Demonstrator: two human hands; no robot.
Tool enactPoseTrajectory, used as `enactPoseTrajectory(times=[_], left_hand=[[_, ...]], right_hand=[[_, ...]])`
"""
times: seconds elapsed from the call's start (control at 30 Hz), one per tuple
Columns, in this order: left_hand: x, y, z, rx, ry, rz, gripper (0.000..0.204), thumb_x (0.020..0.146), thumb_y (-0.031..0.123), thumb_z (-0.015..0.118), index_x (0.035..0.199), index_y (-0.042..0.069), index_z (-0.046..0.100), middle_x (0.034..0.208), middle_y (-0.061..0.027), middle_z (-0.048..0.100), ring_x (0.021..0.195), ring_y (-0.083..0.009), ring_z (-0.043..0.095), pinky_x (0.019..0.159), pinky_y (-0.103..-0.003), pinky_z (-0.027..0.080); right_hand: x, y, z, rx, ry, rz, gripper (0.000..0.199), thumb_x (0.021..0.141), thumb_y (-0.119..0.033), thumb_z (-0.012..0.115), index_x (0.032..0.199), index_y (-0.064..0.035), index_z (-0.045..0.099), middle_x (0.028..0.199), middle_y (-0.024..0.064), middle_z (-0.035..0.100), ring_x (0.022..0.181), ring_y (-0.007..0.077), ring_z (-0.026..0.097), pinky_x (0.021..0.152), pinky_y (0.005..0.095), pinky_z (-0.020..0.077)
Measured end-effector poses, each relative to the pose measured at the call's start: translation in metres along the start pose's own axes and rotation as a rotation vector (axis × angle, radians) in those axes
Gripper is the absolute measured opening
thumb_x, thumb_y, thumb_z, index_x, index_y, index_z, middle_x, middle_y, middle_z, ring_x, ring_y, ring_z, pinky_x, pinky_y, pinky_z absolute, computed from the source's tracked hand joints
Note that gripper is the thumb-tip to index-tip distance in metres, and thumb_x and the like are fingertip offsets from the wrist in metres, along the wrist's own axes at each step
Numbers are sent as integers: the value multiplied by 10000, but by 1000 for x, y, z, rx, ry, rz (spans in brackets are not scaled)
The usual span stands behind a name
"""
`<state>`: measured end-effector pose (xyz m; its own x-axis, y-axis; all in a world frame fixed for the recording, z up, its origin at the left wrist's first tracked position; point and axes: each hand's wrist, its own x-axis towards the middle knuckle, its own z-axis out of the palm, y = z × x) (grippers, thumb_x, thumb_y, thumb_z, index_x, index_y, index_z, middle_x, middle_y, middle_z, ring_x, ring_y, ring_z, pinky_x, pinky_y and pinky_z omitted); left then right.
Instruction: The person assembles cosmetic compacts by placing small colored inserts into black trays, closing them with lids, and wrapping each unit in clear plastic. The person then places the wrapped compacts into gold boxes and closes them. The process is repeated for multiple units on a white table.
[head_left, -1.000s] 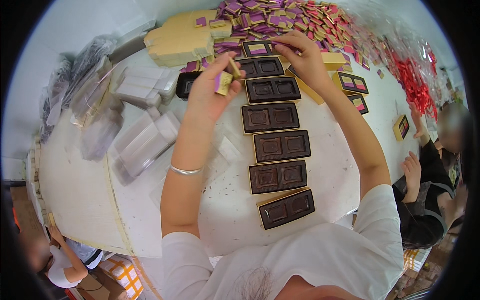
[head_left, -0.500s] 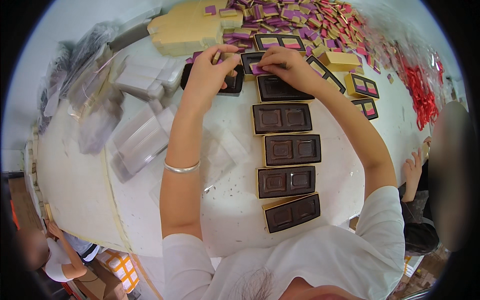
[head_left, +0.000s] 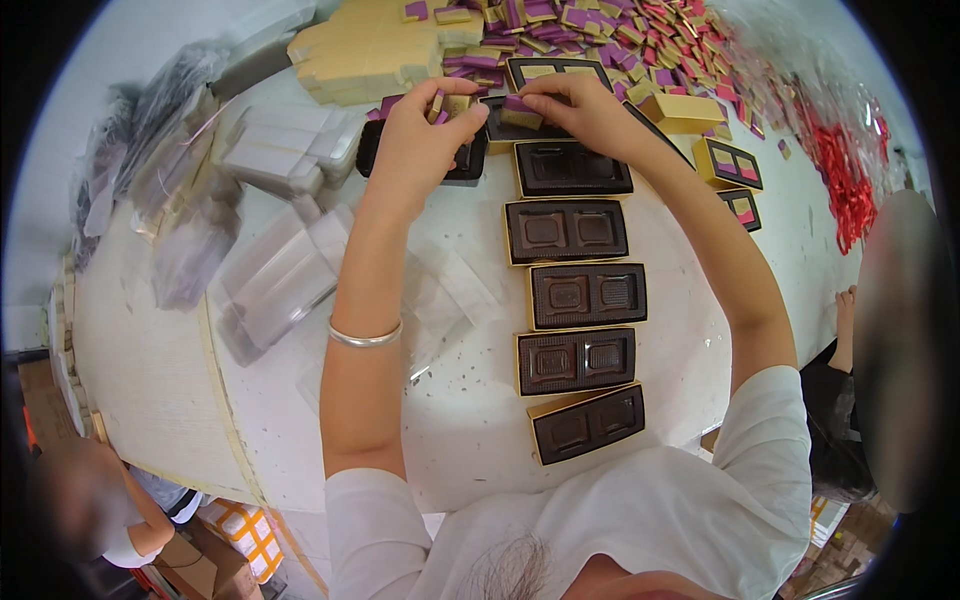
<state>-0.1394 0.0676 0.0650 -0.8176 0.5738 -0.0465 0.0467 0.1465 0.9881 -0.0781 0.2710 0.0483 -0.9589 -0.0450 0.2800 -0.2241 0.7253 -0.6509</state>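
Observation:
My left hand is closed around several small purple-and-gold packets, above a black plastic tray. My right hand pinches one purple-and-gold packet by its edge, tilted over a dark two-compartment box that the hand partly hides. Just below that box lies an unfilled gold-edged box with a brown tray. More boxes of this kind run down toward me in a column, among them a middle one and a slanted nearest one.
A large pile of purple, pink and gold packets covers the far side. Filled boxes and a gold lid lie at right. Clear plastic covers and cream card stacks are at left. Other people sit at both sides.
My right hand has moved slightly up and away, and its packet now stands tilted instead of lying low in the box. My left hand stays nearly in place. The co-worker's hand at right has drawn back.

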Motion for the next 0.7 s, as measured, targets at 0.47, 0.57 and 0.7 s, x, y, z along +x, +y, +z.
enactPoseTrajectory(times=[0.47,0.57,0.7], left_hand=[[6,-7,0,129,11,81,268,811,246,669,1045,125,618,762,34,553,706,-52,530,517,-204,337],[6,-13,3,164,19,119,266,800,238,678,1029,116,618,762,32,554,706,-49,512,524,-206,341],[7,-14,5,290,58,217,273,793,219,683,1031,105,613,781,22,570,690,-51,495,531,-215,353]], right_hand=[[-6,7,0,-167,-78,-145,412,826,-85,632,1224,-85,522,1043,93,491,927,236,520,797,313,435],[4,6,-3,-232,-152,-149,309,821,-62,625,1114,-53,527,1018,93,490,899,215,510,786,304,431],[9,-1,-6,-175,-108,-177,246,814,-50,616,1039,-44,518,847,80,512,772,213,530,717,302,442]])
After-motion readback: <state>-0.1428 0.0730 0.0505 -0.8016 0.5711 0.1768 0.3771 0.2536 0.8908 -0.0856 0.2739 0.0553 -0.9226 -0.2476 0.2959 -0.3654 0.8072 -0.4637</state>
